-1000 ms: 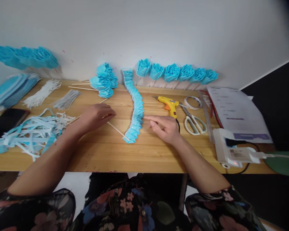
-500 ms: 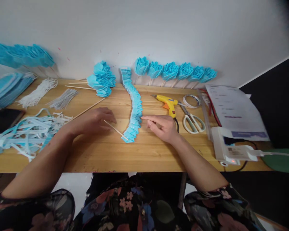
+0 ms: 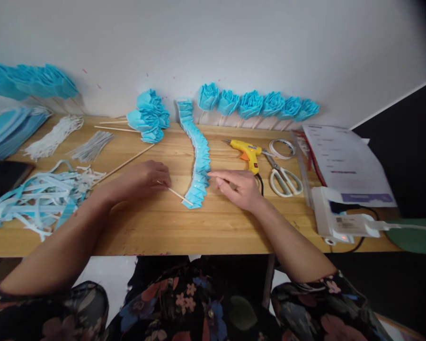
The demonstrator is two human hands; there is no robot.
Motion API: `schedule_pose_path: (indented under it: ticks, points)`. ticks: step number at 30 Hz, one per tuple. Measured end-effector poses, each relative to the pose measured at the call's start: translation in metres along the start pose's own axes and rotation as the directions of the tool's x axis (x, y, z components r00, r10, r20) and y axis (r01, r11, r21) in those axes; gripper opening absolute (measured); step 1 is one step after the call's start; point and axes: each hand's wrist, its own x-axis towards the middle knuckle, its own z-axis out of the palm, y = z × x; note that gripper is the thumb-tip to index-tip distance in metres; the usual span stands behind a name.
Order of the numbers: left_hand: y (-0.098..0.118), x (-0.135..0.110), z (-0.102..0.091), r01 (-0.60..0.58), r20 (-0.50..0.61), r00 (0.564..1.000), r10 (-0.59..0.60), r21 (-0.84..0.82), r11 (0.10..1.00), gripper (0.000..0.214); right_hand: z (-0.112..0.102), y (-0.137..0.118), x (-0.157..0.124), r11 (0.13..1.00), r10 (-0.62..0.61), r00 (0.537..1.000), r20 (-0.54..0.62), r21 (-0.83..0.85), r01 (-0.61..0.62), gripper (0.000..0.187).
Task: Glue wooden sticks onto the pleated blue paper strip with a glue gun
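A long blue pleated strip (image 3: 200,161) lies in a curve on the wooden table, its far end against the wall. My left hand (image 3: 147,179) is closed around one end of a thin wooden stick (image 3: 177,193); the other end of the stick rests on the strip's near end. To the right of the strip is my right hand (image 3: 238,188), index finger stretched out with its tip at the strip's edge and the other fingers loosely bent. Nothing shows in its grasp.
A yellow glue gun (image 3: 246,151), white-handled scissors (image 3: 286,181) and a tape roll (image 3: 281,148) lie at right. Blue paper-like flowers (image 3: 251,104) lean on the wall. At left are cut strips (image 3: 39,196), grey wires (image 3: 92,147) and a phone (image 3: 9,177).
My left hand has shifted slightly right and its fingers have closed in on the stick. The strip's near end has moved a little right with the stick. My right hand has stayed put.
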Motion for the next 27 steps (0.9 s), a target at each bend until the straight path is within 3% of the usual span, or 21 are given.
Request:
schedule_pose_path:
  ticks: [13,17,19,21,23,25,27]
  points:
    - [-0.001,0.002,0.004,-0.058,-0.016,0.998,0.057,-0.017,0.998,0.025,0.001,0.0,0.0,0.999,-0.019,1.0,-0.001,0.03,0.019,0.025]
    - [-0.003,0.001,0.006,-0.063,-0.018,0.998,0.063,-0.026,0.998,0.022,-0.003,0.003,0.0,1.0,0.017,1.0,0.01,-0.01,-0.017,0.026]
    - [-0.004,0.001,0.006,-0.062,-0.018,0.998,0.061,-0.033,0.998,0.02,-0.011,0.011,0.001,0.994,0.069,0.996,-0.058,-0.075,-0.073,0.027]
    - [-0.005,0.001,0.006,-0.058,-0.017,0.998,0.058,-0.04,0.998,0.021,-0.024,0.023,0.002,0.969,0.18,0.954,-0.24,-0.126,-0.214,0.028]
    - [-0.006,0.001,0.006,-0.055,-0.017,0.998,0.054,-0.042,0.998,0.021,-0.039,0.038,0.003,0.905,0.322,0.846,-0.425,-0.126,-0.407,0.032]
    - [-0.007,0.001,0.006,-0.057,-0.016,0.998,0.056,-0.044,0.997,0.021,-0.056,0.048,0.002,0.807,0.431,0.756,-0.493,-0.165,-0.567,0.038]
    - [-0.008,0.002,0.006,-0.064,-0.015,0.998,0.063,-0.052,0.997,0.023,-0.071,0.05,0.0,0.69,0.524,0.73,-0.438,-0.284,-0.666,0.038]
